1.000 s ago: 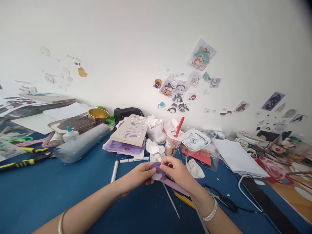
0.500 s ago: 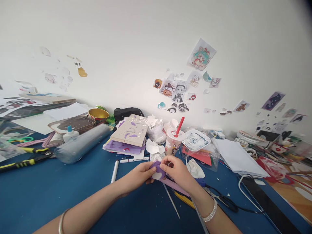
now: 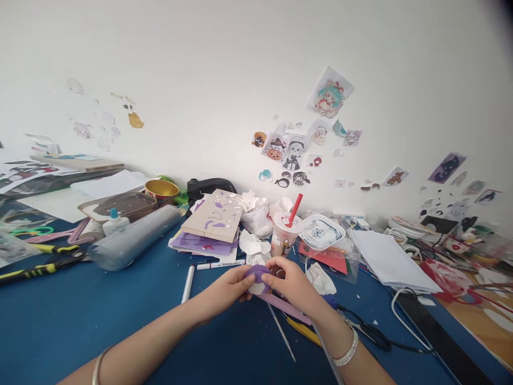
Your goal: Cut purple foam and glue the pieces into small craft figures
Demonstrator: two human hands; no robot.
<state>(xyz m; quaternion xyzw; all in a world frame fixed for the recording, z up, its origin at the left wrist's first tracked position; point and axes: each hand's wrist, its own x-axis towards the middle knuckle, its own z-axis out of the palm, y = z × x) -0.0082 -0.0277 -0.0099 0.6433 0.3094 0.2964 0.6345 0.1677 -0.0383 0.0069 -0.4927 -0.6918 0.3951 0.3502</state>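
A small round purple-and-white piece (image 3: 257,274) is pinched between both hands above the blue table; its material I cannot make out. My left hand (image 3: 232,283) is closed on its left side, thumb on the front face. My right hand (image 3: 287,280) grips its right side with thumb and bent fingers. Behind the hands stands a lidded drink cup (image 3: 282,238) with a red straw. Below them lie a pink strip (image 3: 286,309) and a thin white stick (image 3: 282,334). Crumpled white tissue (image 3: 253,245) sits just beyond the piece.
A board (image 3: 214,216) with purple scraps lies on purple sheets at the back. To the left are a clear plastic roll (image 3: 134,240), a glue bottle (image 3: 115,222) and pliers (image 3: 60,262). White paper (image 3: 393,262), a cable (image 3: 395,310) and a dark flat slab (image 3: 441,337) occupy the right.
My right thumb has shifted slightly on the piece, and more of its purple upper part shows. Both hands stay in nearly the same place.
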